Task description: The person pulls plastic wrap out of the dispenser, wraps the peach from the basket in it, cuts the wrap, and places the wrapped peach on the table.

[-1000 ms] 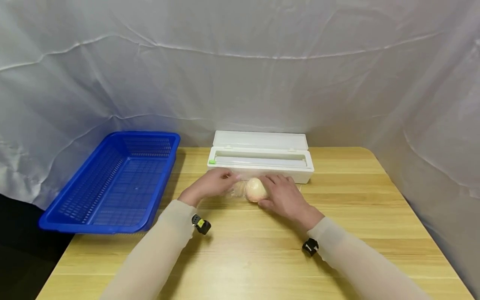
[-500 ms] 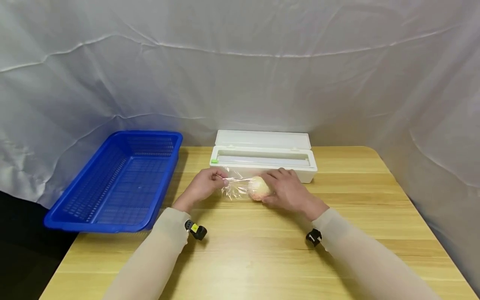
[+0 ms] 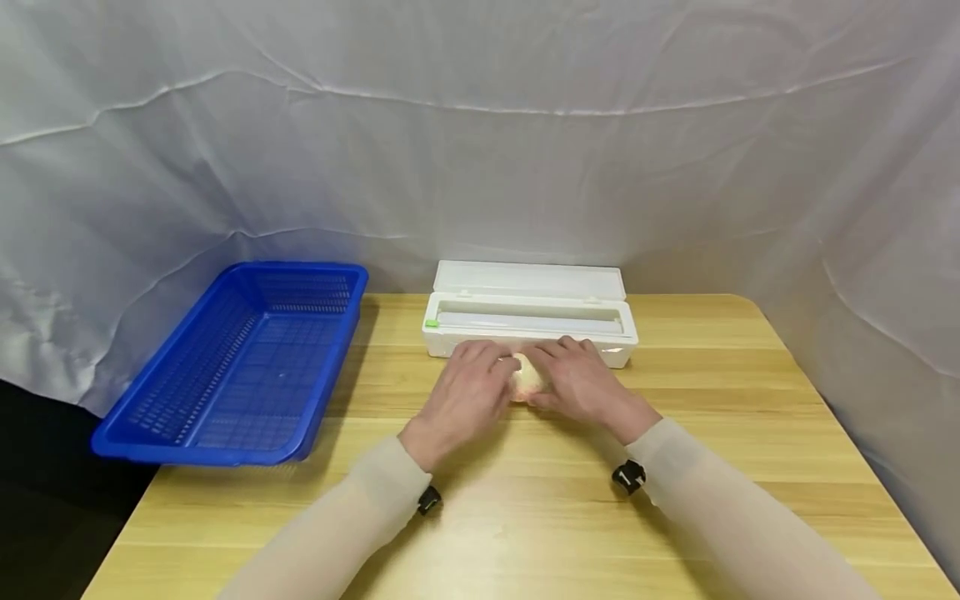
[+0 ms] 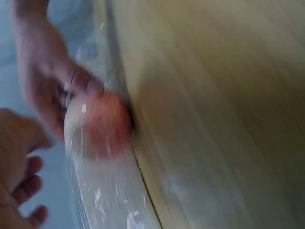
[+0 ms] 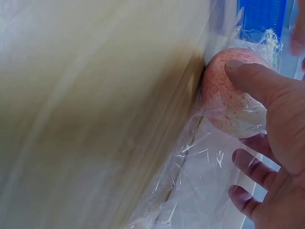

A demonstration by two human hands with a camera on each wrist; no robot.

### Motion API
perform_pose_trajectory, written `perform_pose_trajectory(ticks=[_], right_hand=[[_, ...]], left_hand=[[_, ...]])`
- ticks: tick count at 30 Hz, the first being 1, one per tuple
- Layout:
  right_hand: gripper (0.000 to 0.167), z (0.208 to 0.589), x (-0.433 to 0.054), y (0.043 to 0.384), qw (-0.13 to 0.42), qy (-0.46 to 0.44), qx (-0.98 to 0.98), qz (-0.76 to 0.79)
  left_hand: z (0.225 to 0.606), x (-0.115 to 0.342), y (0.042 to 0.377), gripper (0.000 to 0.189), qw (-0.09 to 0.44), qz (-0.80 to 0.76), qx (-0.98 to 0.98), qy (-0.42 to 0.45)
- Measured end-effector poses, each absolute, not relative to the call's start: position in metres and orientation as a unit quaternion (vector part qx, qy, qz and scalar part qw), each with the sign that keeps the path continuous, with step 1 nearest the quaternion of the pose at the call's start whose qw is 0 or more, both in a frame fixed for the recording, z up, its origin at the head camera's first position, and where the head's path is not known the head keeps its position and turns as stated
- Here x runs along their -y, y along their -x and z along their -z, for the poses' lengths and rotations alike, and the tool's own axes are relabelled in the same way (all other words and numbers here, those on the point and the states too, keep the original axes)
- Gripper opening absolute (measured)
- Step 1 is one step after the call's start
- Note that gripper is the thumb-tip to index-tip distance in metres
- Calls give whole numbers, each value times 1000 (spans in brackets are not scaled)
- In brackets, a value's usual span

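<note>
A round, pale yellow fruit with pink-red speckles [image 3: 527, 379] sits close in front of the white box, with clear cling film [image 5: 205, 162] over and around it. My right hand [image 3: 581, 379] holds the fruit from its right side; in the right wrist view the thumb presses on its speckled face and the fingers reach behind it. Beside the fruit on the left is my left hand [image 3: 467, 396], its back facing up. Seen from the left wrist, that hand's loosely bent fingers [image 4: 31, 188] stand apart from the fruit [image 4: 100, 125].
Directly behind the hands stands a long white film dispenser box [image 3: 528, 342], lid raised, a roll inside and a green slider at its left end. A blue perforated basket [image 3: 262, 375] stands at the table's left. Grey cloth [image 3: 525, 167] hangs behind the wooden table [image 3: 510, 517].
My left hand was drawing film out to the left of the fruit; it has let go and moved right, up close to the fruit. The right hand has stayed on the fruit.
</note>
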State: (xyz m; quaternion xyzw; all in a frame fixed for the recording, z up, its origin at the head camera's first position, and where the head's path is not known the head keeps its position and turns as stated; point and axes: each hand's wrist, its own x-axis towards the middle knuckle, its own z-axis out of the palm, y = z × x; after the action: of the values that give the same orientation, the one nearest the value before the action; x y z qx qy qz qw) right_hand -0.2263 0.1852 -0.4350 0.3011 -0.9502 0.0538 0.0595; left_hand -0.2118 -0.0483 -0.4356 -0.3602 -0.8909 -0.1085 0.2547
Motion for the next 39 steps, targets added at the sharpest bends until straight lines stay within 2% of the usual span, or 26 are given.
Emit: perform_pose_trajectory(ticks=[4,6,12,16,20,29,32,39], right_hand=[[84,438,-186,224,60,-294,952,-66],[84,441,-186,223,62,-288,952,-82],[77,449,-187,219,80,-283,948,-126],[82,454,-186,219,117,-287,943,-123],[80,458,-185,222,145,-279,942,-117],[75,455,-189,227,98,-257,952,-133],[72,453,-191,228,95,-261,951,-138],[73,445,-190,231,82,-263,954,-115]], left_hand=[[443,35,215,82,181,44,908,374],[447,33,220,90,153,27,917,368],[453,34,233,79,108,68,925,358],[450,33,238,74,85,120,923,354],[446,32,244,69,47,163,922,348],[440,37,254,59,-39,257,910,322],[439,39,254,54,-38,244,914,321],[433,37,250,47,31,131,938,319]])
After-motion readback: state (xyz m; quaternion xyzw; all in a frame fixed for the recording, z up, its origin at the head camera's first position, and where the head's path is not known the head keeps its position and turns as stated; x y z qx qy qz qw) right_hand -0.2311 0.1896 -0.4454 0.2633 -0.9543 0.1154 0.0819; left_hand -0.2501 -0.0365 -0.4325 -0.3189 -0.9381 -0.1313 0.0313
